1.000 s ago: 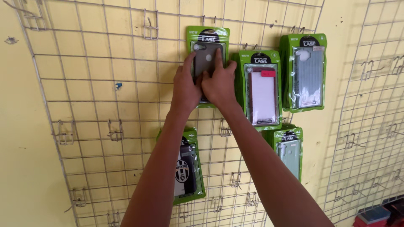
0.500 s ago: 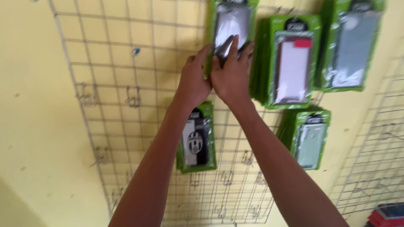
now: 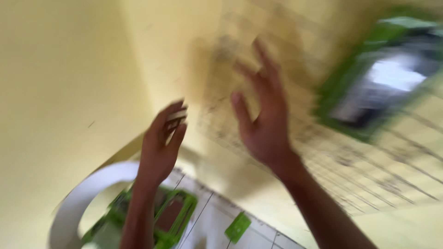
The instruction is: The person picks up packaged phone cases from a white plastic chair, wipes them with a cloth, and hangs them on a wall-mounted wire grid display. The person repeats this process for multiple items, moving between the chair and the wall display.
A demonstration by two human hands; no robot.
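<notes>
Green-framed clear plastic phone-case packages (image 3: 170, 221) lie piled in a white round plastic basin (image 3: 76, 198) at the near left, below our hands, and they are the things nearest our left hand (image 3: 159, 145). That hand is above the pile with its fingers bent and close together; the blur hides whether it pinches anything, so we cannot tell. Our right hand (image 3: 263, 124) is raised in front of the wire display grid (image 3: 369, 170) with fingers spread apart, holding nothing.

We judge these packages light and fairly stiff, thin card and clear shell that may flex or crease if squeezed flat. The smooth plastic front looks slippery, so the green card border, near the top, seems the safer place to take hold.

One more green package (image 3: 385, 76) hangs on the grid at the far right, and a small green piece (image 3: 237, 227) lies loose on the white tiled floor (image 3: 217, 221) just right of the basin.

For room, the yellow wall (image 3: 64, 74) at the left is bare. The basin's rim and the grid's wires are the edges that could snag a package.
</notes>
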